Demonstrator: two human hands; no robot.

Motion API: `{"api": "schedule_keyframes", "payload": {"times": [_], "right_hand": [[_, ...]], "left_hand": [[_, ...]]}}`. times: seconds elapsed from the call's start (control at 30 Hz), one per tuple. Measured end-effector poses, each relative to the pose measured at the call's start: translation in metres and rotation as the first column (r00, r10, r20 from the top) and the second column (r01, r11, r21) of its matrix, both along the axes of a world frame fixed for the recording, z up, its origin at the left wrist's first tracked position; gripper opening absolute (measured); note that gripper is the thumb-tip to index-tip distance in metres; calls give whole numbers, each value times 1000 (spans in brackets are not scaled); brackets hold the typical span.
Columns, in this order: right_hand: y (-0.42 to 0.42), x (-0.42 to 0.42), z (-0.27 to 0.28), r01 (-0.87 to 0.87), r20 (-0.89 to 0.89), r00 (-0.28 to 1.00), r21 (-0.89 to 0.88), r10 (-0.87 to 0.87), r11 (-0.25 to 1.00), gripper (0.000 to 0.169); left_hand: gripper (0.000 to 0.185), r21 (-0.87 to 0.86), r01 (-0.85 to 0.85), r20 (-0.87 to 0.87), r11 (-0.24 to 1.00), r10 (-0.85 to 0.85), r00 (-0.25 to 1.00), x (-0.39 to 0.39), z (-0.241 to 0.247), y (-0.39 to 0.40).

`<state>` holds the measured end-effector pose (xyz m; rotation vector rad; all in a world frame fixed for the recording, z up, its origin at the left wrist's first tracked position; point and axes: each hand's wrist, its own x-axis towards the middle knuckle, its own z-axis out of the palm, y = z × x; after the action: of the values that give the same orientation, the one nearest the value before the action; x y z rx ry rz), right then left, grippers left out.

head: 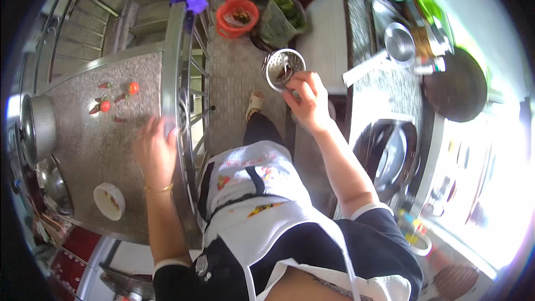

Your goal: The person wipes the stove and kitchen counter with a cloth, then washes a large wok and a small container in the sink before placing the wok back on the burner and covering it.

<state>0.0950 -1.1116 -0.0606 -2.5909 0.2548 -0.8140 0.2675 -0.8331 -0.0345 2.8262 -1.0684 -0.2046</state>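
Observation:
My right hand [307, 98] grips the rim of a perforated metal strainer cup [285, 69], which has something dark and a shiny utensil inside. It is held over the tiled floor. My left hand [156, 146] is blurred near the edge of the speckled counter; a faint, pale round shape shows by its fingertips, and whether it is held I cannot tell. Beyond that hand on the counter lie several dark red chillies [95, 109] and small red tomatoes [133, 88]. A white bowl [109, 201] with bits of food stands on the same counter, nearer to me.
A lidded metal pot [42, 129] and a metal bowl [54, 186] stand at the counter's far left. A metal railing [196, 92] runs beside it. A red plastic basket [237, 17] and a lined bin [282, 21] are on the floor. A wok [386, 159] sits at right.

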Motion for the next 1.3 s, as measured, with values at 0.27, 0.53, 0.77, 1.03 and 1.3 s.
{"api": "schedule_keyframes", "payload": {"times": [0.27, 0.53, 0.77, 1.03, 1.3], "right_hand": [[121, -196, 75, 1, -147, 989, -106, -17, 994, 19], [175, -351, 75, 295, -207, 921, -184, -330, 938, 14], [189, -470, 83, 465, -186, 841, -231, -508, 855, 14], [175, -567, 67, 691, -92, 720, 6, -688, 723, 26], [184, -615, 30, 925, -82, 376, 90, -923, 369, 24]], "left_hand": [[14, -549, 656, 151, 519, -710, 688, -194, 67, -94], [11, -439, 803, -156, 402, -915, 373, -362, 36, -110], [13, -573, 803, -198, 165, -978, 59, -485, 17, -130], [11, -808, 580, 49, 99, -971, 234, -552, 67, -160], [12, -500, 832, 864, -241, -74, 498, -422, 219, -195]]}}
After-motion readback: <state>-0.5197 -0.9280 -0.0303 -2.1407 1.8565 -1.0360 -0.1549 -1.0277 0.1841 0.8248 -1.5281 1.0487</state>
